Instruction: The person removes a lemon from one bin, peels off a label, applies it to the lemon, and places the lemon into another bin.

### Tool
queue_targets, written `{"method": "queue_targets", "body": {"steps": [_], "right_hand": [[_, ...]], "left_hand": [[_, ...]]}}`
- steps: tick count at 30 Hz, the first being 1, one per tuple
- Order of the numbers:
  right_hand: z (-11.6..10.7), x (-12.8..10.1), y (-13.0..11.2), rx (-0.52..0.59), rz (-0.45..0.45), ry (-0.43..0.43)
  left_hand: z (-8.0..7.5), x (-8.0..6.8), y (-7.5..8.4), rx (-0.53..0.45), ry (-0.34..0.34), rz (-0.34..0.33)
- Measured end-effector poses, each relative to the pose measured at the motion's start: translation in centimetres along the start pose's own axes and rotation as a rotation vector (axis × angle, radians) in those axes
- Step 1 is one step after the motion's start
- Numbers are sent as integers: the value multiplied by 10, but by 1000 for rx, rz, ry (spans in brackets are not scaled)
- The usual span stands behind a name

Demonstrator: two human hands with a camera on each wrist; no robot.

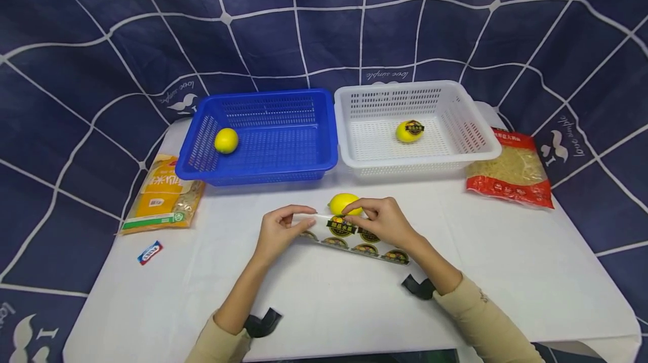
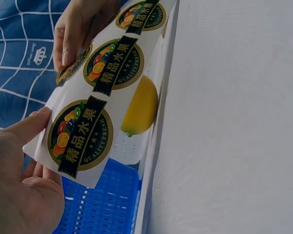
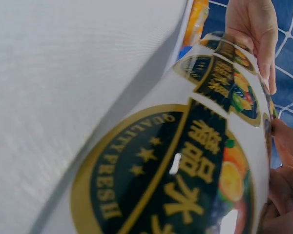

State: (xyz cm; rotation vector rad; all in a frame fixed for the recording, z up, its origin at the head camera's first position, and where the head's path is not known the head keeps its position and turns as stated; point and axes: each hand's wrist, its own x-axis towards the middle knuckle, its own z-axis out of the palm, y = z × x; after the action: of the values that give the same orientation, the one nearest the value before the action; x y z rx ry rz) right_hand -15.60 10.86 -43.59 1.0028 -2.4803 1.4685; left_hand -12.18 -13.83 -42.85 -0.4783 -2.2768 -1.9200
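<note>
In the head view, a sticker sheet [image 1: 349, 234] is held just above the white bench [image 1: 506, 261], near its middle and in front of two baskets. Its left end is pinched by the left hand [image 1: 277, 232], thumb over curled fingers, while the right hand [image 1: 386, 221] is curled over the sheet's top edge with fingertips at one of the round labels. A bare lemon [image 1: 342, 203] is seen on the bench just behind the sheet, between the two hands. Another lemon [image 1: 226, 140] lies in the blue basket [image 1: 324, 126], and a labelled lemon [image 1: 409, 131] lies in the white basket [image 1: 471, 121] beside it. A yellow packet [image 1: 162, 194] is set at the left of the bench, a red packet [image 1: 511, 169] at the right, and a small wrapped item [image 1: 150, 252] near the left edge. In the left wrist view, the sheet's corner is gripped by the left hand [image 2: 19, 180], the right hand [image 2: 80, 29] is closed on the far edge, and the bare lemon [image 2: 141, 105] shows behind the sheet. In the right wrist view, the sheet [image 3: 185, 165] fills the frame, blurred; the left hand [image 3: 254, 34] holds its far end, and fingers of the right hand [image 3: 285, 185] are seen at the right edge.
</note>
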Motion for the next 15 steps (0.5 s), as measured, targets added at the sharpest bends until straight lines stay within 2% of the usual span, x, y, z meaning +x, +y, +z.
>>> {"method": "queue_targets", "body": {"steps": [4, 9, 15], "right_hand": [[1, 0, -2, 32, 32, 11], [-4, 0, -19, 76, 26, 1], [-13, 1, -29, 272, 83, -10]], "left_hand": [[2, -1, 1, 61, 16, 28], [2, -3, 3, 97, 18, 14], [-2, -9, -2, 121, 14, -47]]}}
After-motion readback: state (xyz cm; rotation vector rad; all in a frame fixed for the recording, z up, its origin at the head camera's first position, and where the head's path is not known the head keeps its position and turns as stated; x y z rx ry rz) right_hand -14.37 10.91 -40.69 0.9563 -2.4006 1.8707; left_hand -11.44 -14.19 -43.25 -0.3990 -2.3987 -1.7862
